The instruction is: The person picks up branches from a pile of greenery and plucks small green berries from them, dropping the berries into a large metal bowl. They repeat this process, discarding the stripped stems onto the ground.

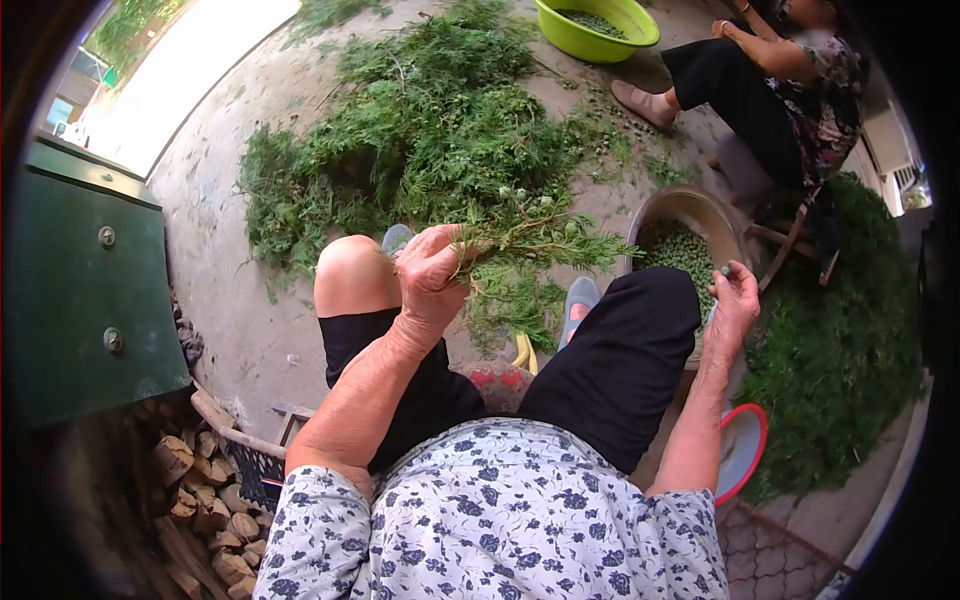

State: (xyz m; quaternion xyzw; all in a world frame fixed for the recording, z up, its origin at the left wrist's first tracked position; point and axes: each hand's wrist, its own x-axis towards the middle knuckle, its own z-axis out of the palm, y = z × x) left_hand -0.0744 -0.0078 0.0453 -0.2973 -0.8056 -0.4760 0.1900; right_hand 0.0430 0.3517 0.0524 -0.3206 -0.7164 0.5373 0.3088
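My left hand (432, 275) is closed around the stem end of a leafy evergreen branch (545, 238) that points to the right above my knees. Small pale green cones show among its sprays. Off to the right, my right hand (735, 300) pinches a small round green cone (724, 271) between thumb and fingertips. This hand is over the right side of a metal basin (690, 192), which holds many loose green cones (676, 250). My right knee hides the basin's near part.
A large heap of cut evergreen branches (430, 130) lies ahead, with more greenery (830, 350) at right. A lime-green basin (600, 45) stands near a seated person (790, 120). Red-rimmed basin (742, 455), firewood (215, 510) and a green metal box (85, 300) flank me.
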